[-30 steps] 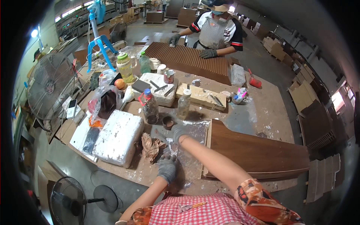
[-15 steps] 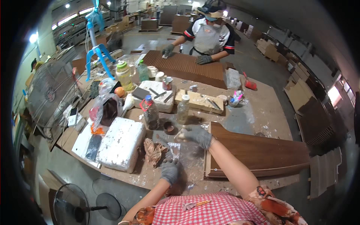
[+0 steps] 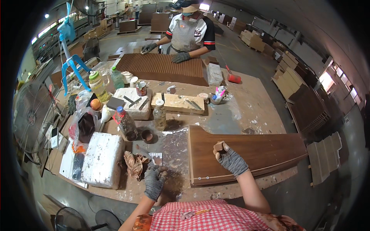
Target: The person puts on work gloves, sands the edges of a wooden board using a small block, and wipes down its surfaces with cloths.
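Observation:
My right hand [image 3: 232, 161], in a grey glove with bare fingertips, is raised over the stacked brown wood panels [image 3: 262, 148]. It pinches a small brown block [image 3: 219, 146] between thumb and fingers. My left hand [image 3: 155, 183], gloved the same way, is closed low over the table, left of the panels. Whatever its curled fingers hold, if anything, is hidden. Beside it lie a crumpled brown cloth or paper [image 3: 134, 166] and a small white patterned card [image 3: 156, 156]. A small dark cup [image 3: 147, 136] stands farther back, near a clear white-capped bottle [image 3: 159, 115].
Across the table [image 3: 250, 96], a co-worker [image 3: 189, 36] in gloves handles a ribbed brown stack [image 3: 162, 68]. A stained white foam block [image 3: 101, 159], a blue-capped bottle [image 3: 126, 122] and a board with dark strips [image 3: 179, 103] lie about. A fan [image 3: 34, 117] stands left.
My right hand has moved from beside the cup and bottle to above the panels, where the brown block shows clearly. My left hand has curled closed near the card. The whole view has shifted.

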### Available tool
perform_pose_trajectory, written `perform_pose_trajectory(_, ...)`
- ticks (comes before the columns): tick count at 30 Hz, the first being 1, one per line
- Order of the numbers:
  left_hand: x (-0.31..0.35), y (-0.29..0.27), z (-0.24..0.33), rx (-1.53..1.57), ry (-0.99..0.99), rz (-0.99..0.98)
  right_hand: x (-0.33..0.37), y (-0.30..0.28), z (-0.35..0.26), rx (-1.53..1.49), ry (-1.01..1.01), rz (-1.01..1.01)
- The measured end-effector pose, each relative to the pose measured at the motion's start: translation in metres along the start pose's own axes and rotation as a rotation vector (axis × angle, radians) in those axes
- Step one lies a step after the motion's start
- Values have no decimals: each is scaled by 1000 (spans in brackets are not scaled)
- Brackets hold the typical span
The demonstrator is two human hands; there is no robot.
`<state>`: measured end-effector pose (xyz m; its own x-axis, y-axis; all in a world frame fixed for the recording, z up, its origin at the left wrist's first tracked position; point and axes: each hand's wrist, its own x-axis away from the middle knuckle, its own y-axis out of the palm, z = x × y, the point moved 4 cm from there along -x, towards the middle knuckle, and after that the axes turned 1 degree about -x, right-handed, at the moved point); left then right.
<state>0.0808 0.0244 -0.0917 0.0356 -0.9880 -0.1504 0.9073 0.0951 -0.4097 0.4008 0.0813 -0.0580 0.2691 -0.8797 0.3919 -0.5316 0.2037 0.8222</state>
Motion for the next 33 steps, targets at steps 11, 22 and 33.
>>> perform_pose_trajectory(11, -24, 74, 62, 166, 30, -130, -72, 0, -53, 163, 4, -100)
perform_pose_trajectory(22, -22, 94, 80, -45, 21, -63, -150, 10, -71, 253, 152, -48)
perform_pose_trajectory(33, -27, 98, 83, -194, -30, -189, -187, 45, -77, 800, -19, -120)
